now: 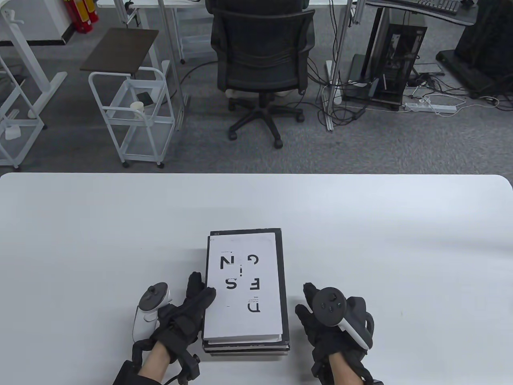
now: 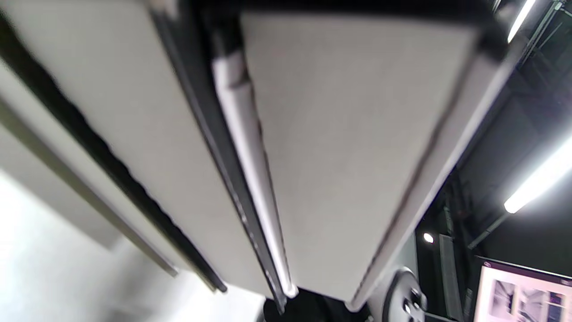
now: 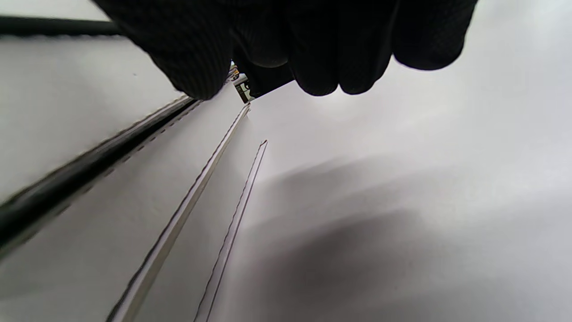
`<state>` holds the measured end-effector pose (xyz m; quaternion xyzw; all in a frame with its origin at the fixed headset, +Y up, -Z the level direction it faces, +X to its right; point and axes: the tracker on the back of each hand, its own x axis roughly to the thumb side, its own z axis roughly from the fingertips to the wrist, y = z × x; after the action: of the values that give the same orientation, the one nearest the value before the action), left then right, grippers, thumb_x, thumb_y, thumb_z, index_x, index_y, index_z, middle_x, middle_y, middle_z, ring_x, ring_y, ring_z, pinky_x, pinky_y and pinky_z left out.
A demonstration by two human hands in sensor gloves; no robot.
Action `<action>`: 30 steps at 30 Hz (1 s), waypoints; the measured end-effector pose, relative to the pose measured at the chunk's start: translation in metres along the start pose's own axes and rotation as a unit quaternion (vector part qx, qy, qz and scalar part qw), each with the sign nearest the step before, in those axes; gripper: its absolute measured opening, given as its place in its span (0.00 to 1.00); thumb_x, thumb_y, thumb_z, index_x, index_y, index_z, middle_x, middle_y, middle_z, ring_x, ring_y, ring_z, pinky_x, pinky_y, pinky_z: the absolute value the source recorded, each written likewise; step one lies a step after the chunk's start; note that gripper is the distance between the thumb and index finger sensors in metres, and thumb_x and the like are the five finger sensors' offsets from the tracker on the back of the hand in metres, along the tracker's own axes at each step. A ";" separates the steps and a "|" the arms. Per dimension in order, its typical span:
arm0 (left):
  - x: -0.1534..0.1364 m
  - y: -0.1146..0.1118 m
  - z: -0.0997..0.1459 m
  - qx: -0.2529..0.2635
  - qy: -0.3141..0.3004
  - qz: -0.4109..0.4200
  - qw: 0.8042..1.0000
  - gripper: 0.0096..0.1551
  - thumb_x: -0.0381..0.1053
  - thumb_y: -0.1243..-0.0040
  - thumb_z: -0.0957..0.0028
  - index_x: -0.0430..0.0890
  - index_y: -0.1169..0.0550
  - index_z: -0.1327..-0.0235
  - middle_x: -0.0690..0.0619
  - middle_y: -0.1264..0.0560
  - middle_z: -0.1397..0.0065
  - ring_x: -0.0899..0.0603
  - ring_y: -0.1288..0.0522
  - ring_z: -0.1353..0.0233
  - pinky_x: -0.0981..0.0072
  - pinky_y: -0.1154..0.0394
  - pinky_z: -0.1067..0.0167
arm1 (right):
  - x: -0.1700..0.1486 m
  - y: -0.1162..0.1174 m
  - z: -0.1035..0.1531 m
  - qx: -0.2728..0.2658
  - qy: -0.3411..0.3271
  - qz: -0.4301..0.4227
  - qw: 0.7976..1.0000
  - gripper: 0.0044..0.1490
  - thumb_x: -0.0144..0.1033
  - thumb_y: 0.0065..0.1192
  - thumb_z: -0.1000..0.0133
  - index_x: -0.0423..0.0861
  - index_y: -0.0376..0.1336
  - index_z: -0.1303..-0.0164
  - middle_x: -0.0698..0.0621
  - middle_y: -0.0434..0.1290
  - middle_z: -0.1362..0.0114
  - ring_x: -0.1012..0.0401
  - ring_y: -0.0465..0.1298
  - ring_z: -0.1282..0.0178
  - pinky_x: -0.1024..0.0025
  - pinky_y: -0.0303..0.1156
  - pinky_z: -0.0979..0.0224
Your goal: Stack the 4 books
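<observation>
Step in hand: the stack of books (image 1: 245, 288) looks built, judging by several edges layered at its near end; what seems left is squaring it up.
Left hand (image 1: 182, 317): its fingers (image 1: 202, 296) rest on the top white cover at the stack's left edge, loosely spread, holding nothing.
Right hand (image 1: 332, 321): sits on the table (image 1: 80, 240) just beside the stack's right side, apart from it; in the right wrist view its fingers (image 3: 321, 49) are curled together and empty.
Doing it well: I would press both palms flat against the long sides and squeeze evenly, then tap the near end, since the upper cover sits slightly left of the black-edged book under it.
Location: the stack lies between the two hands, ahead of the wrists.
Long axis: runs away from the person, short ends near and far.
Facing: cover up, its large letters read upside down from here, so the book's head is at the near end.
</observation>
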<state>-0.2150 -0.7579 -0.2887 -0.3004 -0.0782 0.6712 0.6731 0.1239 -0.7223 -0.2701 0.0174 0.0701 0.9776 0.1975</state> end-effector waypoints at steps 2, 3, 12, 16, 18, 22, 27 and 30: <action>0.007 0.005 0.009 -0.005 -0.004 -0.019 1.000 0.58 0.77 0.62 0.43 0.53 0.81 0.34 0.41 0.79 0.24 0.23 0.71 0.21 0.18 0.63 0.34 | 0.003 0.000 0.002 -0.015 -0.008 0.003 1.000 0.41 0.47 0.62 0.34 0.41 0.53 0.15 0.36 0.65 0.21 0.38 0.66 0.24 0.45 0.69 0.29; 0.011 0.009 0.016 0.001 -0.009 -0.026 1.000 0.57 0.77 0.63 0.43 0.53 0.80 0.33 0.40 0.79 0.24 0.23 0.71 0.21 0.19 0.63 0.33 | 0.004 -0.001 0.003 -0.025 -0.012 0.006 1.000 0.41 0.47 0.62 0.34 0.41 0.53 0.15 0.37 0.65 0.20 0.38 0.66 0.24 0.44 0.68 0.28; 0.025 0.028 0.059 0.199 0.005 -0.241 0.950 0.48 0.63 0.56 0.41 0.48 0.65 0.24 0.40 0.66 0.20 0.27 0.64 0.19 0.25 0.60 0.29 | 0.013 -0.001 0.009 -0.066 -0.030 0.043 0.996 0.40 0.41 0.61 0.34 0.45 0.50 0.14 0.39 0.61 0.17 0.38 0.60 0.19 0.39 0.62 0.23; 0.019 0.022 0.056 0.226 -0.010 -0.343 0.912 0.46 0.62 0.54 0.41 0.49 0.60 0.22 0.42 0.64 0.19 0.29 0.65 0.19 0.25 0.61 0.29 | 0.011 0.004 0.007 -0.064 -0.024 0.059 0.996 0.42 0.41 0.62 0.34 0.50 0.47 0.13 0.42 0.57 0.14 0.40 0.54 0.15 0.34 0.56 0.20; 0.017 0.018 0.051 0.231 -0.004 -0.377 0.897 0.45 0.62 0.53 0.42 0.50 0.59 0.22 0.43 0.64 0.19 0.30 0.67 0.19 0.26 0.63 0.29 | 0.008 0.007 0.005 -0.054 -0.013 0.064 0.996 0.44 0.44 0.62 0.34 0.50 0.45 0.12 0.42 0.53 0.13 0.41 0.49 0.13 0.32 0.52 0.18; 0.007 0.013 0.041 0.221 0.023 -0.450 0.865 0.45 0.63 0.53 0.42 0.53 0.59 0.21 0.45 0.66 0.19 0.33 0.72 0.20 0.28 0.67 0.29 | -0.005 0.014 0.000 -0.052 0.041 0.083 0.994 0.49 0.52 0.61 0.34 0.50 0.41 0.11 0.43 0.47 0.11 0.42 0.41 0.12 0.28 0.44 0.17; -0.002 0.013 0.033 0.206 0.045 -0.452 0.867 0.46 0.65 0.53 0.43 0.56 0.60 0.22 0.46 0.68 0.20 0.34 0.73 0.20 0.29 0.68 0.29 | -0.010 0.022 -0.004 -0.037 0.064 0.076 0.994 0.53 0.60 0.57 0.35 0.51 0.36 0.10 0.44 0.39 0.10 0.44 0.34 0.12 0.26 0.37 0.17; -0.003 0.014 0.032 0.209 0.049 -0.455 0.864 0.46 0.65 0.53 0.43 0.56 0.61 0.22 0.46 0.69 0.20 0.34 0.74 0.21 0.29 0.69 0.29 | -0.008 0.024 -0.005 -0.034 0.057 0.072 0.995 0.53 0.61 0.56 0.35 0.51 0.36 0.10 0.43 0.39 0.10 0.44 0.33 0.12 0.26 0.37 0.17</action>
<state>-0.2434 -0.7524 -0.2686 -0.1164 -0.0316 0.2755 0.9537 0.1217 -0.7475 -0.2717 -0.0398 0.0470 0.9906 0.1225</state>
